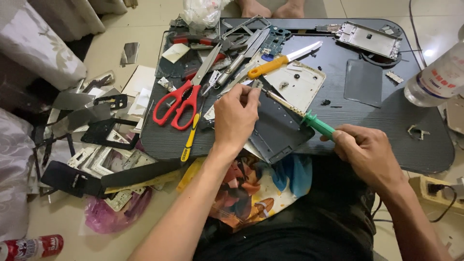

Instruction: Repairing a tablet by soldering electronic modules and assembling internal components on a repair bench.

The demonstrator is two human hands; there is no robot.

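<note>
The dark phone panel (280, 130), lying at the bench's (386, 125) near edge at six o'clock, wants steadying while the left hand (235, 116) pinches a small part (256, 84) and the right hand (367, 150), closed round the green-handled iron (316, 123), keeps its tip pointing toward ten o'clock.
</note>
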